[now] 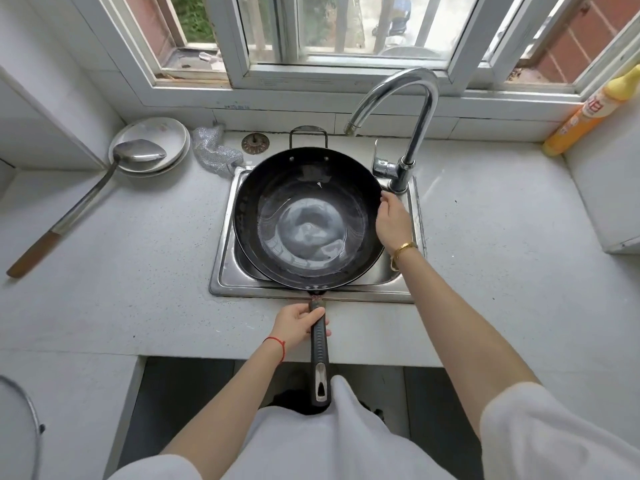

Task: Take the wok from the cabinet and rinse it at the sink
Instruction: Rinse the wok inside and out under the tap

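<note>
A black wok (pixel 308 216) lies over the steel sink (pixel 225 268), with a pool of water in its bottom. Its long black handle points toward me. My left hand (pixel 299 325) is closed around that handle near the sink's front edge. My right hand (pixel 393 218) rests on the wok's right rim, fingers curled over the edge. The chrome faucet (pixel 412 112) arches above the wok's far right side; no water runs from its spout.
On the left counter, a metal ladle (pixel 90 192) with a wooden grip leans on stacked white plates (pixel 152 140). A steel scrubber (pixel 214 150) and a drain strainer (pixel 255 143) lie behind the sink. An orange bottle (pixel 588 116) stands far right.
</note>
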The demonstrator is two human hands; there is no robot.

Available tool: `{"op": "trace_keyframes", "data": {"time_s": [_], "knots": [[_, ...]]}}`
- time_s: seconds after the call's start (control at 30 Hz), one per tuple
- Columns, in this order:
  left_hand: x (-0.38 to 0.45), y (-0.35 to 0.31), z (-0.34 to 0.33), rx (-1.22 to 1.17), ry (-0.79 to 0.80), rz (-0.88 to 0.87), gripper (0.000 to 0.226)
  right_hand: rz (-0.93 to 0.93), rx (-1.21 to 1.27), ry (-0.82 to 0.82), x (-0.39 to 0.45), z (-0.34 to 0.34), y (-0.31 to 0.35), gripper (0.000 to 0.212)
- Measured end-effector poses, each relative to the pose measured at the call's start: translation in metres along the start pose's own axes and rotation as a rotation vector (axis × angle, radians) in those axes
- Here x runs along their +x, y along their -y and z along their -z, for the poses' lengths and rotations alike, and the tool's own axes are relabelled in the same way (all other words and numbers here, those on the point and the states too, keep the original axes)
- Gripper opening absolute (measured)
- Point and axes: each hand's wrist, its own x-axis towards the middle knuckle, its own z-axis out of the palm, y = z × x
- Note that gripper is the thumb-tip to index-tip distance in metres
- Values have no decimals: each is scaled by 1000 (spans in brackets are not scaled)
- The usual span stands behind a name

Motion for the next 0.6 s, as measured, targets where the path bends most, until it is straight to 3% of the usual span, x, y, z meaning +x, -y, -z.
{"op": "trace_keyframes", "data": {"time_s": [0.3,0.47,0.6], "knots": [[1,1,0,-62,-10,20,21,5,95,68,91,-12,25,42],[2,1,0,-79,-7,30,22,26,87,82,108,-22,28,56],[4,3,1,-63,-3,35,24,24,96,73,109,-22,25,52]]}}
